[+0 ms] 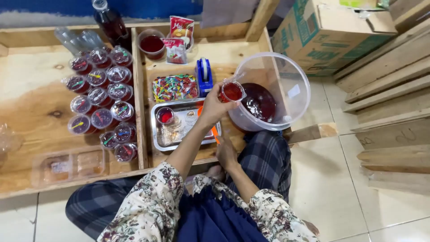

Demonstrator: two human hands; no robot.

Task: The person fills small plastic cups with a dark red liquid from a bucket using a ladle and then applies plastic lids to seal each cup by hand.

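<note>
My left hand [214, 106] holds a small clear cup of red liquid [231, 91] at the rim of a large clear plastic tub [293, 85], which has dark red liquid [260, 102] in its bottom. My right hand [226, 154] rests low on the wooden tray's front edge, next to an orange tool [216, 134]; its fingers are hidden. A steel tray [157, 134] lies under my left forearm, with one small filled cup [165, 115] on it.
Several lidded cups of red drink [102, 96] with coloured spoons fill the left wooden tray [31, 103]. Behind the steel tray are a bag of coloured spoons [174, 87], a blue tape dispenser [204, 75], a bottle [109, 22], sachets [179, 38], a cardboard box [327, 36] and planks [394, 89].
</note>
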